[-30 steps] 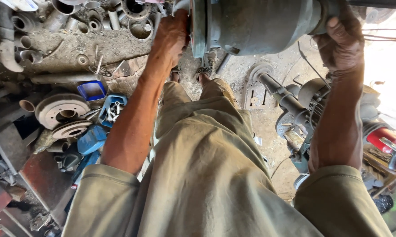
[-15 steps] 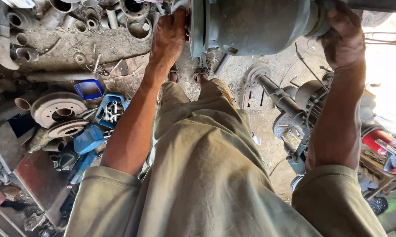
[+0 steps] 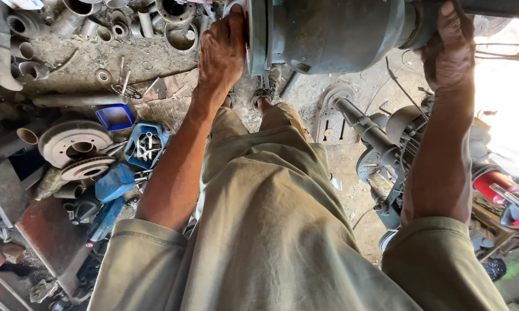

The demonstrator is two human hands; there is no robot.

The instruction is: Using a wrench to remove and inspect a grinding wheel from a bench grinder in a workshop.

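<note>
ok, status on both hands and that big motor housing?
Left hand gripping the flange end of the grey-green motor housing. Right hand clamped on its far end. Housing held up above the floor clutter; brake discs lower left, nothing between.

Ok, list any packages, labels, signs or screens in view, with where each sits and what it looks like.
No labels, signs or screens show.
Blue box: open, squarish, on the ground left of the person's leg, holding small metal parts.
Blue tray: shallow, rectangular, beside the brake disc.

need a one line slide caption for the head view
Left hand on the flange and right hand on the far end of a large grey-green metal cylindrical housing, above a scrap-strewn dirt floor.
</note>
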